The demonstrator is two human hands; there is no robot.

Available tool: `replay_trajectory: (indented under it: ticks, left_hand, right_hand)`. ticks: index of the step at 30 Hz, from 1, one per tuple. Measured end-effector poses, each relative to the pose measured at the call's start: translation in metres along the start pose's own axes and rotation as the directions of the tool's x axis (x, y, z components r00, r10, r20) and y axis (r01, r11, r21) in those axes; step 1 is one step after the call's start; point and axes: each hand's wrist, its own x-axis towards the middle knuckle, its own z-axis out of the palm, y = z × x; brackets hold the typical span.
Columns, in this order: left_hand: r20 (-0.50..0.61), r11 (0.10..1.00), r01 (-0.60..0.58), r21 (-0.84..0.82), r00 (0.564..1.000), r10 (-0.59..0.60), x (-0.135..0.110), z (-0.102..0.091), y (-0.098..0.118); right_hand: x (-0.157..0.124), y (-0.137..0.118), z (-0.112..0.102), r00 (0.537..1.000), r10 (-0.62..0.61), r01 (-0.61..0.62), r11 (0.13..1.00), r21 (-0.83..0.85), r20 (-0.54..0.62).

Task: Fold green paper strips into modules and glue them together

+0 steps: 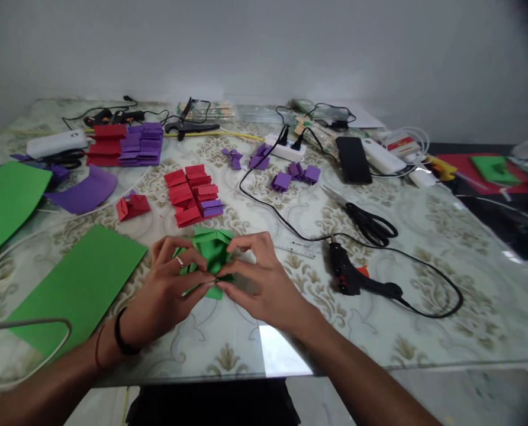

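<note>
Both my hands meet over a folded green paper piece lying on the glass table near its front edge. My left hand, with a ring and a dark wristband, pinches the paper's near left edge. My right hand pinches the same edge from the right, fingertips touching those of the left. Part of the green piece is hidden under my fingers.
Green paper sheets lie at the left. Folded red pieces and purple pieces sit behind. A black glue gun with cord and scissors lie to the right, a phone and power strip further back.
</note>
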Motion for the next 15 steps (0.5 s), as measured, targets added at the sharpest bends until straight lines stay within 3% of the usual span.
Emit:
replay_trajectory:
  ticks: [11, 15]
  left_hand:
    - [0.039, 1.000, -0.018, 0.011, 0.999, 0.018, -0.001, 0.000, 0.002]
    - [0.053, 1.000, -0.003, -0.012, 0.999, 0.004, 0.000, -0.001, -0.002]
  right_hand:
    - [0.000, -0.006, 0.002, 0.995, -0.096, 0.097, 0.995, 0.019, -0.019]
    - [0.000, -0.006, -0.009, 0.997, -0.015, 0.019, 0.998, 0.054, -0.076]
